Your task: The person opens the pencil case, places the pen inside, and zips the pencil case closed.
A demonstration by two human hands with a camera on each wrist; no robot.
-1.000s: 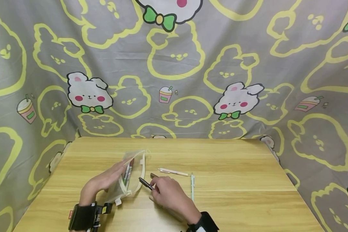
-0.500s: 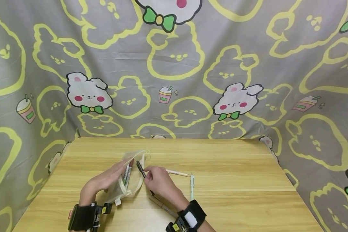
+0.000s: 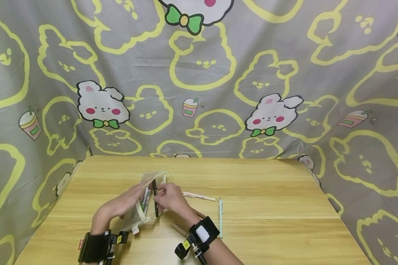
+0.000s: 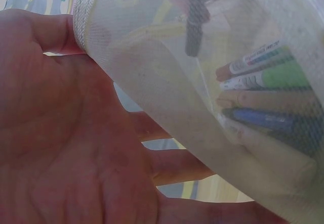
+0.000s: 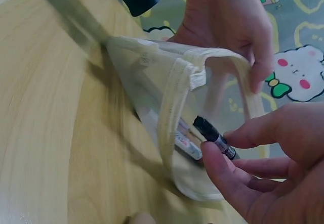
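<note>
A see-through mesh zip pouch point(image 3: 130, 221) stands with its mouth spread wide on the table's left half. My left hand point(image 3: 121, 204) holds its rim, one digit at the edge and the other fingers behind the mesh. Several markers and pens point(image 4: 268, 80), with green, blue and brown parts, lie inside the pouch. Thumb and fingers of my right hand point(image 3: 172, 198) pinch a black marker pen point(image 5: 210, 132) at the pouch's mouth. In the left wrist view the black marker pen point(image 4: 194, 37) shows blurred through the mesh.
A cream pen point(image 3: 199, 196) and a mint green pen point(image 3: 220, 213) lie on the wooden table point(image 3: 278, 221) right of my right hand. Brown pens point(image 3: 179, 230) lie partly hidden under my right wrist. Patterned grey cloth point(image 3: 205, 99) hangs behind and at both sides.
My right hand has carried the black marker pen up and left to the pouch's mouth, turning it more upright. The left hand and pouch have stayed in place.
</note>
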